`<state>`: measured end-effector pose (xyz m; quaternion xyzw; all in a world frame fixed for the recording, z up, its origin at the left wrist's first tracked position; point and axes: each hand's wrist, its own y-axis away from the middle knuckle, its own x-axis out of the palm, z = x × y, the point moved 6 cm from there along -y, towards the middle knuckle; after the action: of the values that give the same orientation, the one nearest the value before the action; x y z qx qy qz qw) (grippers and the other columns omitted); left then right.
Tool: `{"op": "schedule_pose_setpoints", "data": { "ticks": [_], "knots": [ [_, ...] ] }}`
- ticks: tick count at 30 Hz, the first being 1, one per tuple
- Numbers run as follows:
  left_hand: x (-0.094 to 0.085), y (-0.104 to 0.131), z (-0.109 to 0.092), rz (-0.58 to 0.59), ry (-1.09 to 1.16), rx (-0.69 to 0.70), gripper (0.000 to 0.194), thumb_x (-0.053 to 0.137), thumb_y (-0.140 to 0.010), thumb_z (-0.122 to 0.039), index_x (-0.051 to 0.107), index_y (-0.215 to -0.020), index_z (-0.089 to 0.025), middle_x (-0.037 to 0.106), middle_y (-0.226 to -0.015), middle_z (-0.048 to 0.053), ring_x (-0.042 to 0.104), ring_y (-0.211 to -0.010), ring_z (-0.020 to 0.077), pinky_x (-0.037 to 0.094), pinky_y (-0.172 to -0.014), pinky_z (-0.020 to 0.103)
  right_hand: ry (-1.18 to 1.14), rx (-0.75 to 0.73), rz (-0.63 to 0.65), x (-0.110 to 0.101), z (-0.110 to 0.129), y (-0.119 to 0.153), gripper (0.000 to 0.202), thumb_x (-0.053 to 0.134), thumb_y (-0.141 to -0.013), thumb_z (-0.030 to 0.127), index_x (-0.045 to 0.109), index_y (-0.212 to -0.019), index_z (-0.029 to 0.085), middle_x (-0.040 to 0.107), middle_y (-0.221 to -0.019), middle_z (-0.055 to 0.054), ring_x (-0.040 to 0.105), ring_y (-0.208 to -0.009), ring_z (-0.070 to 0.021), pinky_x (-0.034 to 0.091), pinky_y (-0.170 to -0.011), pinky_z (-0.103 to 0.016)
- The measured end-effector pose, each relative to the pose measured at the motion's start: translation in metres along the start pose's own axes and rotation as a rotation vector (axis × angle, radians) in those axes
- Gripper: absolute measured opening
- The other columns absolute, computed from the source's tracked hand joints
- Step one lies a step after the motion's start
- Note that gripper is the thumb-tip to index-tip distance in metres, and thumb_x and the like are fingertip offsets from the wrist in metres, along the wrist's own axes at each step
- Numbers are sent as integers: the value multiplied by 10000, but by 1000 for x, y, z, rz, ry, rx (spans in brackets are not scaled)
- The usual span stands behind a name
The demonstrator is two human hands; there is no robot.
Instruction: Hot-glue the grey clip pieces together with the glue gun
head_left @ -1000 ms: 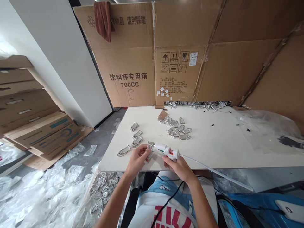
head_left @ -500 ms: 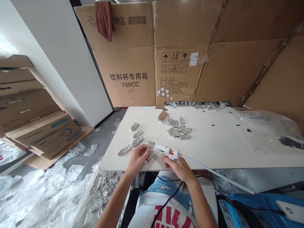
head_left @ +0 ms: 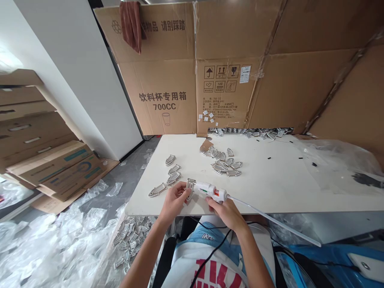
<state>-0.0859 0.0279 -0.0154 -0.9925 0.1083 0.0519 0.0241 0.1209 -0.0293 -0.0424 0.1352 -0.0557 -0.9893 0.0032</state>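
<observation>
My left hand (head_left: 176,196) pinches a silvery metal buckle-like frame (head_left: 190,185) near the table's front edge. In my right hand (head_left: 223,207) is a white glue gun (head_left: 207,189), its nozzle pointing left and meeting the frame; whether they touch I cannot tell. A long translucent glue stick (head_left: 270,217) runs out of the gun's back toward the lower right. Left of the hands lie several similar metal frames (head_left: 157,190) in a loose column. Beyond the gun, more of these metal frames (head_left: 226,166) form a loose pile.
Cardboard panels (head_left: 168,76) stand behind the white table (head_left: 270,184). A clear plastic bag (head_left: 339,164) lies at right, with small black bits nearby. Below the table's left edge, many metal pieces (head_left: 132,238) fill a container. A black cable (head_left: 213,252) crosses my lap.
</observation>
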Motion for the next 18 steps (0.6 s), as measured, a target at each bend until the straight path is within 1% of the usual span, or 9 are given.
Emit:
{"op": "schedule_pose_setpoints", "data": {
  "ticks": [3, 6, 9, 13, 15, 18],
  "knots": [
    [-2, -1, 2, -34, 20, 18, 410, 788, -879, -576, 744, -979, -181, 674, -852, 42, 598, -729, 154, 498, -587, 225, -45, -19, -16, 1, 2, 0, 358, 647, -949, 593, 697, -915, 240, 660, -732, -15, 615, -717, -239, 450, -660, -330],
    [-5, -2, 4, -75, -2, 58, 402, 775, -890, -569, 738, -986, -180, 664, -835, 37, 591, -706, 151, 503, -584, 233, -67, -48, 3, 3, 4, -1, 369, 639, -959, 595, 669, -880, 236, 667, -742, -15, 598, -700, -225, 441, -658, -326],
    [-6, -2, 5, -98, -111, 127, 357, 745, -920, -533, 745, -993, -184, 680, -838, 36, 595, -701, 150, 509, -611, 245, -75, -69, 38, 4, 4, -4, 387, 624, -974, 590, 632, -824, 232, 644, -702, -8, 568, -673, -209, 423, -646, -317],
    [-6, 0, 1, -128, -255, 226, 284, 701, -971, -473, 749, -1029, -199, 734, -916, 45, 618, -756, 154, 511, -676, 251, -93, -69, 80, 4, 3, -7, 362, 626, -994, 555, 604, -829, 233, 587, -642, 19, 512, -620, -181, 381, -604, -302],
    [-6, 0, 1, -114, -247, 226, 280, 692, -988, -472, 746, -1044, -204, 745, -954, 46, 634, -787, 157, 517, -697, 250, -111, -52, 112, 4, 3, -7, 351, 630, -1000, 545, 599, -838, 236, 569, -625, 29, 489, -596, -172, 359, -581, -297],
    [-6, -1, 4, -95, -177, 195, 320, 708, -980, -511, 752, -1047, -201, 750, -975, 52, 653, -814, 167, 529, -716, 253, -139, -28, 152, 5, 5, -7, 343, 637, -995, 551, 599, -855, 239, 567, -614, 33, 466, -567, -165, 333, -552, -293]
  ]
}}
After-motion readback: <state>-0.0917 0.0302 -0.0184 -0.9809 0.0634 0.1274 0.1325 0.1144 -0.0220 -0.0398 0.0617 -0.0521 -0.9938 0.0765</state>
